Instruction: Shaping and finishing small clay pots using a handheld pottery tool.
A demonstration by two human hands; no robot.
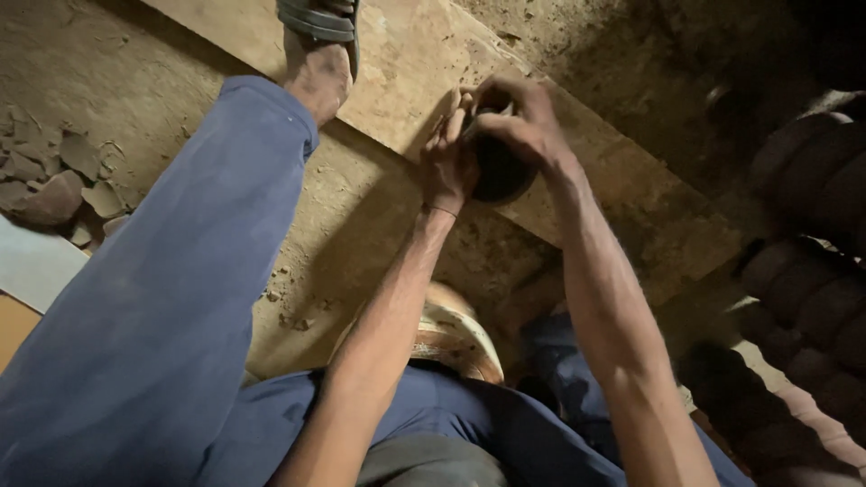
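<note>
A small dark round clay pot (502, 173) is held over a wooden plank (406, 63). My left hand (447, 155) cups the pot from its left side, fingers pointing up along it. My right hand (521, 115) closes over the pot's top and pinches a thin light tool (478, 124) against its rim. Both forearms reach forward from the bottom of the view. The pot's far side is hidden by my fingers.
My left leg in blue trousers (171, 298) stretches forward, its sandalled foot (317, 45) resting on the plank. A round pale clay-stained object (456, 335) sits between my legs. Broken clay shards (54, 180) lie left. Rows of dark pots (812, 271) stand right.
</note>
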